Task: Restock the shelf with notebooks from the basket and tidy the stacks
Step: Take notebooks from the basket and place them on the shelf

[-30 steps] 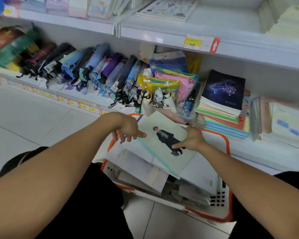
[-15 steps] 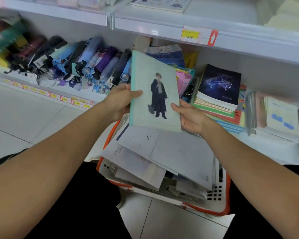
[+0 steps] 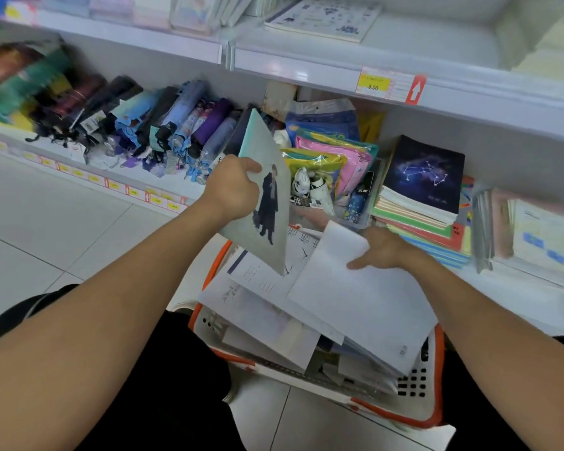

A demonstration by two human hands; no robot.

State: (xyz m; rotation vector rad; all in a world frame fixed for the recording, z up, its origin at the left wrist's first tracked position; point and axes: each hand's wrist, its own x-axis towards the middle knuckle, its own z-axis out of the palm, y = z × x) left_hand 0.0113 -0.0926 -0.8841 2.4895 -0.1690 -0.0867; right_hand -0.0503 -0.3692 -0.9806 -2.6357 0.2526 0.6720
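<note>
Left hand (image 3: 233, 187) gripping one pale green notebook (image 3: 267, 196) by its left edge, thumb curled over the cover, held up above the basket (image 3: 437, 385). Long axis running from up near the thumb down-right, cover tilted, printed figure roughly upright. Right hand (image 3: 383, 250) pinching one white notebook (image 3: 358, 304), far corner lifted just past the fingertips, rest lying on the pile. One basket, several more notebooks under it, exact number hard to tell. One starry dark notebook (image 3: 425, 172) topping the shelf stack beyond the right fingers.

Folded umbrellas (image 3: 163, 125) lie beside bagged slippers (image 3: 310, 180)
</note>
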